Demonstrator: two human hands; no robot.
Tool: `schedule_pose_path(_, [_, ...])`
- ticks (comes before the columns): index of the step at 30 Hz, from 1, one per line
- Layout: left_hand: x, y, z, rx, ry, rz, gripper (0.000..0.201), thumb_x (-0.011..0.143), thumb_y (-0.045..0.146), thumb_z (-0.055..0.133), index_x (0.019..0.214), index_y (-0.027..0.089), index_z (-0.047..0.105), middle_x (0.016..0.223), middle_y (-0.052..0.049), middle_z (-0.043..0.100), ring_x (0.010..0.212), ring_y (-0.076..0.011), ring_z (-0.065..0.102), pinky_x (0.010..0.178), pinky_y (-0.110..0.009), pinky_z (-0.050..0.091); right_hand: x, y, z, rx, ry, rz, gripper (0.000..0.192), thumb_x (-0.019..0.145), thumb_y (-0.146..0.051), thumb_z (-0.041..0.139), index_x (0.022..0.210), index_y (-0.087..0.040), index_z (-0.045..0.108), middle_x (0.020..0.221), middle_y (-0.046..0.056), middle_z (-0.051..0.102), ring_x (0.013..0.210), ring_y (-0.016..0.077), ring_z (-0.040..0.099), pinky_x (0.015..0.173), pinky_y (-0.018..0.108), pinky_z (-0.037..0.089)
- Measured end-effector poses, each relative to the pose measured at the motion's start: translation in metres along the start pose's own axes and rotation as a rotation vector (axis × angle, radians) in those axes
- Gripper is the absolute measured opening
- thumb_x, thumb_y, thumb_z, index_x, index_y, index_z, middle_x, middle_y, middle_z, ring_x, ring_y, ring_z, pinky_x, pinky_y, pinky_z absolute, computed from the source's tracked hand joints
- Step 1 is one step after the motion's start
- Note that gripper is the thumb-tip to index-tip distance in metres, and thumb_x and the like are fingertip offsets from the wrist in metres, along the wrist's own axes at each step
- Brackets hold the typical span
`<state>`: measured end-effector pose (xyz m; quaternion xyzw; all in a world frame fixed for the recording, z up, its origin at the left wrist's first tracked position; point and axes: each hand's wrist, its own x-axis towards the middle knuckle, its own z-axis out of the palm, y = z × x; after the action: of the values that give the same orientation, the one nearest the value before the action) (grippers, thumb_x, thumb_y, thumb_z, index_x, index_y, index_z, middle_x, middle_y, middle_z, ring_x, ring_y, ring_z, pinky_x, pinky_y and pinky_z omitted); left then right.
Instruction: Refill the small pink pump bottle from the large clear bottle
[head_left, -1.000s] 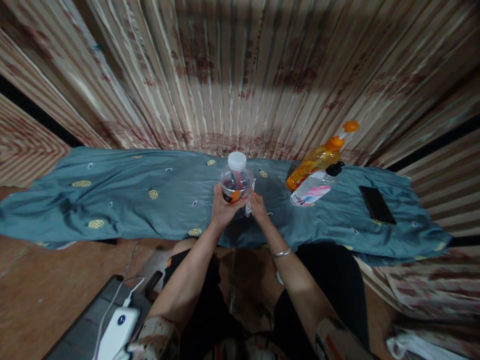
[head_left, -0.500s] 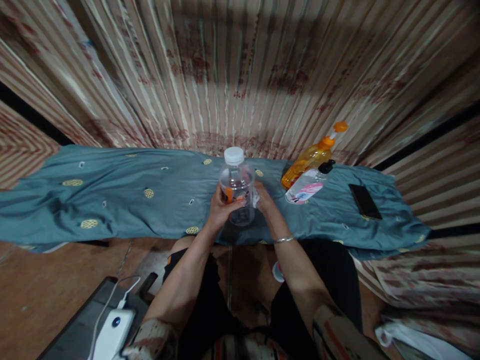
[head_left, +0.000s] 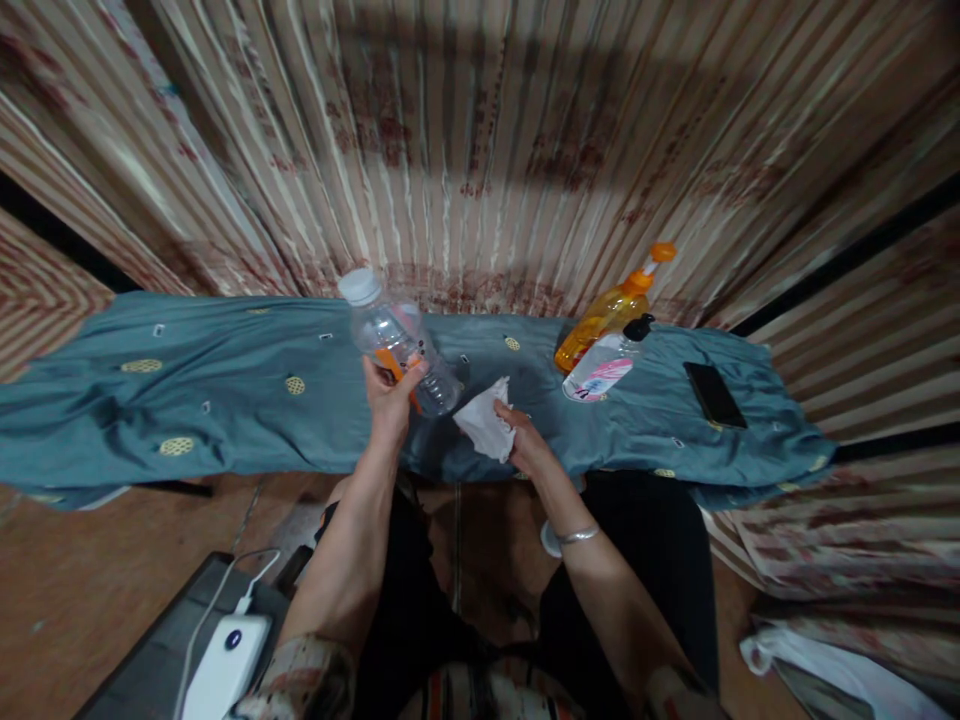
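A clear plastic bottle [head_left: 390, 335] with a white cap and an orange-marked label is gripped around its middle by my left hand [head_left: 391, 398]. It leans, its cap toward the upper left. To its right, my right hand [head_left: 521, 435] pinches a crumpled white tissue [head_left: 486, 418] that hangs open just above the cloth, apart from the bottle. Farther right are an amber pump bottle [head_left: 600, 325] with an orange top and a clear pump bottle [head_left: 600, 368] with a black top and pink label; neither hand touches them.
A teal cloth [head_left: 232, 390] with pineapple prints covers the long narrow surface. Toward its right end lies a black phone [head_left: 715, 394]. A white power bank [head_left: 229, 665] with a cable rests on a dark seat at lower left. Striped curtains [head_left: 465, 150] hang close behind.
The bottle has moved left with my left hand and gone from upright to tilted. My right hand has come away from it, and the tissue now shows spread out.
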<state>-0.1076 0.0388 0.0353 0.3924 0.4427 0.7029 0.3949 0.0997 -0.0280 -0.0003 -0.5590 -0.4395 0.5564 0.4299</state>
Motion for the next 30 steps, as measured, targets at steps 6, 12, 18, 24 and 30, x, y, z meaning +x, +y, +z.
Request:
schedule_pose_path(6, [0.029, -0.002, -0.025, 0.219, 0.089, 0.149, 0.099, 0.048, 0.042, 0.101, 0.132, 0.023, 0.052, 0.139, -0.011, 0.066, 0.130, -0.0281, 0.067, 0.118, -0.043, 0.051, 0.034, -0.029, -0.067, -0.458, 0.362, -0.135, 0.044, 0.103, -0.043, 0.071, 0.140, -0.020, 0.064, 0.143, 0.012, 0.066, 0.122, 0.0273, 0.069, 0.102, 0.051, 0.062])
schedule_pose_path(12, [0.040, -0.009, -0.028, 0.173, 0.115, 0.071, 0.093, 0.056, 0.031, 0.097, 0.135, 0.024, 0.048, 0.142, -0.011, 0.065, 0.131, -0.0286, 0.067, 0.119, -0.044, 0.052, 0.073, -0.030, -0.033, -0.860, 0.414, -0.214, 0.045, 0.103, -0.043, 0.072, 0.139, -0.018, 0.065, 0.142, 0.012, 0.066, 0.122, 0.0275, 0.070, 0.103, 0.050, 0.062])
schedule_pose_path(18, [0.042, -0.010, -0.026, 0.176, 0.130, 0.024, 0.095, 0.059, 0.026, 0.096, 0.141, 0.024, 0.048, 0.145, -0.013, 0.065, 0.129, -0.0261, 0.069, 0.116, -0.040, 0.055, 0.078, -0.020, 0.055, -1.093, 0.159, -0.439, 0.041, 0.104, -0.043, 0.071, 0.138, -0.020, 0.066, 0.142, 0.011, 0.067, 0.121, 0.0264, 0.070, 0.103, 0.050, 0.062])
schedule_pose_path(24, [0.042, -0.016, -0.030, 0.208, 0.134, 0.064, 0.091, 0.067, 0.027, 0.095, 0.145, 0.022, 0.048, 0.143, -0.014, 0.066, 0.126, -0.0237, 0.070, 0.114, -0.037, 0.055, -0.013, 0.021, 0.034, -1.179, -0.063, -0.643, 0.039, 0.104, -0.042, 0.071, 0.137, -0.021, 0.066, 0.142, 0.011, 0.067, 0.121, 0.0261, 0.070, 0.103, 0.049, 0.062])
schedule_pose_path(30, [0.047, -0.029, -0.037, 0.214, 0.078, 0.084, 0.103, 0.064, 0.028, 0.094, 0.152, 0.024, 0.040, 0.151, -0.016, 0.061, 0.132, -0.0278, 0.069, 0.120, -0.044, 0.053, -0.026, 0.024, -0.081, -1.255, 0.236, -0.518, 0.042, 0.104, -0.042, 0.071, 0.138, -0.020, 0.065, 0.142, 0.012, 0.067, 0.122, 0.0269, 0.070, 0.103, 0.050, 0.062])
